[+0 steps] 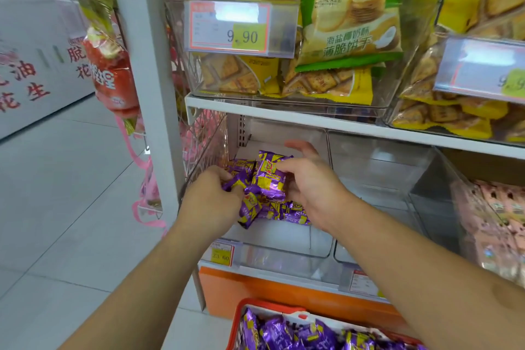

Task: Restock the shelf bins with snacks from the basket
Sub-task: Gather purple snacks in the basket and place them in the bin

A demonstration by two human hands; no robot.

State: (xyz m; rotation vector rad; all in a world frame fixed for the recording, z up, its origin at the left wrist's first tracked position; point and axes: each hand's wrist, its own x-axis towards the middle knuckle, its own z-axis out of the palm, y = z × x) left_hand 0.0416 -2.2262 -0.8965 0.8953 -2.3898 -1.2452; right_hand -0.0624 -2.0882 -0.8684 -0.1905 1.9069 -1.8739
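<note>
Head view: both hands (211,199) (309,183) on purple snacks (270,179).

A green bag (348,8) of round crackers stands up high, with yellow bags (326,81) of square crackers under it. A price tag (230,27) says 9.90. More yellow packs (443,111) lie to the right. Pink packs (494,216) sit low on the right. A red bag (109,65) hangs on the left, beside a white box (34,48) with red writing. The floor (71,207) is grey tile.
</note>
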